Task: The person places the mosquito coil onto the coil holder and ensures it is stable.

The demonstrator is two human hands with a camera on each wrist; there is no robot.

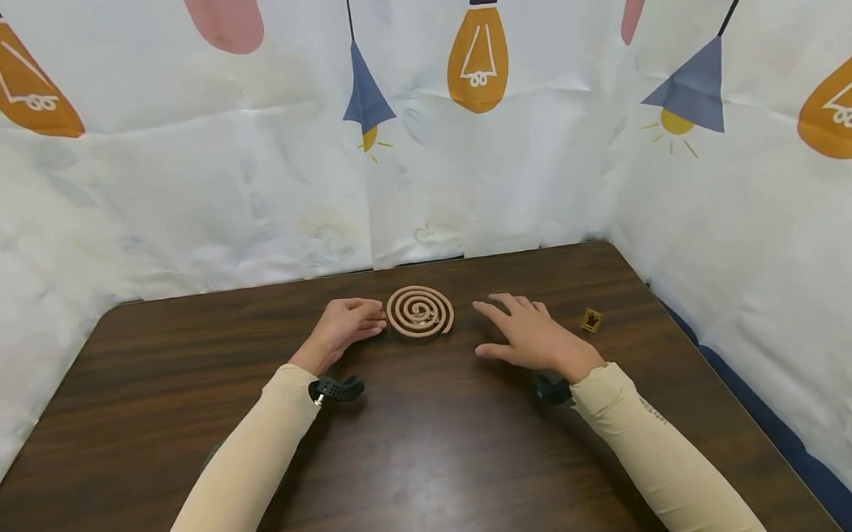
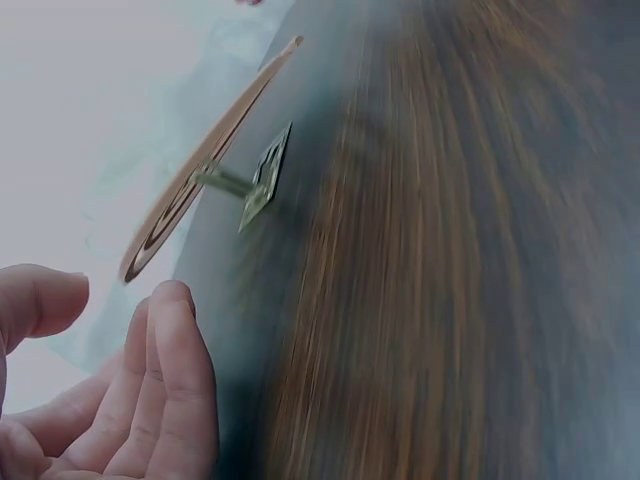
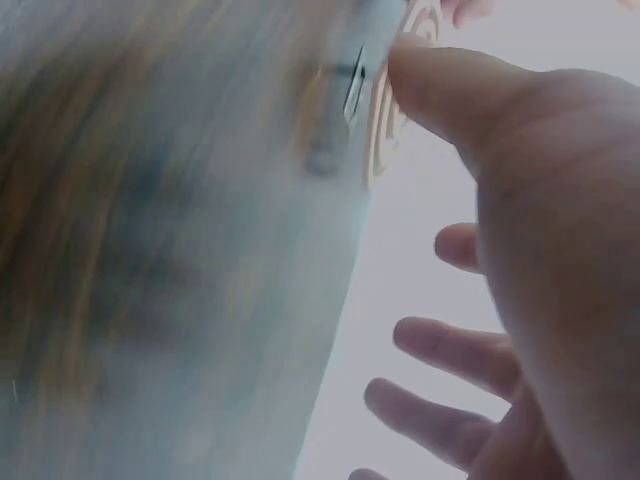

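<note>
A light-brown mosquito coil [image 1: 420, 312] lies flat on a small metal stand [image 2: 265, 180], raised above the dark wooden table. The stand's square base and short upright show in the left wrist view. My left hand [image 1: 347, 326] is beside the coil's left edge. Its thumb and fingers are apart in the left wrist view, with a gap between them and the coil. To the right of the coil, my right hand [image 1: 521, 331] hovers palm down, fingers spread, holding nothing. In the right wrist view its thumb partly hides the coil [image 3: 380, 140].
A small gold-coloured square metal piece [image 1: 591, 319] lies on the table [image 1: 423, 461] to the right of my right hand. White patterned cloth [image 1: 282, 185] hangs behind the table and along its sides. Dark blue fabric [image 1: 765, 424] shows past the right edge.
</note>
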